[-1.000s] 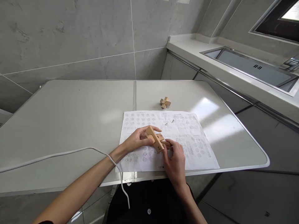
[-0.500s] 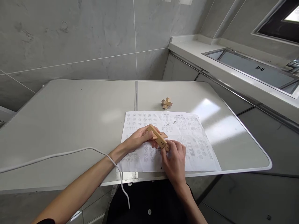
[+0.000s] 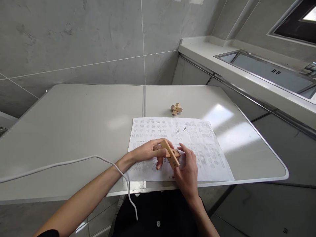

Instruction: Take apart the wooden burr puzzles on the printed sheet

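Several light wooden puzzle pieces (image 3: 170, 154), fitted crosswise, are gripped in my left hand (image 3: 153, 151). The long flat piece slants down to the right, with a dark "2" near its lower end. A shorter notched piece (image 3: 175, 153) sticks out behind it toward my right hand. My right hand (image 3: 187, 164) is open, its fingers curved and apart beside the pieces. Its thumb is partly hidden behind the long piece's lower end, so whether it touches cannot be seen. Under both hands lies a printed diagram sheet (image 3: 212, 164).
An assembled wooden burr puzzle (image 3: 176, 109) rests beyond the sheet on the white folding table (image 3: 98, 125). A white cable (image 3: 74, 161) runs across the left side and over my left forearm. At the right stands a counter (image 3: 197, 49) with a sink (image 3: 266, 70).
My right hand has loosened from the pieces, and its fingers have spread. The pieces in my left hand have tilted and shifted slightly down and to the right, showing more of the crosspiece.
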The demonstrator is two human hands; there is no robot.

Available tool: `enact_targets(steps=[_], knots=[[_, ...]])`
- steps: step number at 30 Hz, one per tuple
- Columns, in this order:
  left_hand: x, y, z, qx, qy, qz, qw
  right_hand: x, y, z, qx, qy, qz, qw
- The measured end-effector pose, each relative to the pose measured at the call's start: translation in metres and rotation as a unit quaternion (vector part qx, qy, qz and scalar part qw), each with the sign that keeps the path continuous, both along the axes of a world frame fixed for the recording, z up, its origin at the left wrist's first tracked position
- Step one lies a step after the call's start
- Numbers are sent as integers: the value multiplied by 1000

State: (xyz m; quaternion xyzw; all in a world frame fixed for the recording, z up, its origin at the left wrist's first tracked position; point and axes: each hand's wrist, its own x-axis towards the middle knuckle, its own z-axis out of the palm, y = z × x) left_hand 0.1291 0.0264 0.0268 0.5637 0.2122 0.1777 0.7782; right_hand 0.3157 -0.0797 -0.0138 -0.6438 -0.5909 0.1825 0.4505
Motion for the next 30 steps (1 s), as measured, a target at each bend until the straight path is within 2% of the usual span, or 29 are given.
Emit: enact_targets(steps=[13,19,30], knots=[[2,0,-2,1,2,-15,1000,0,-1,0,-11,18,30,999],[4,1,-5,13,-4,11,1000,-1,1,1,2,17,33,999],[4,0,-6,15,-13,3,1000,-1,0,1,-3,20,27,999]])
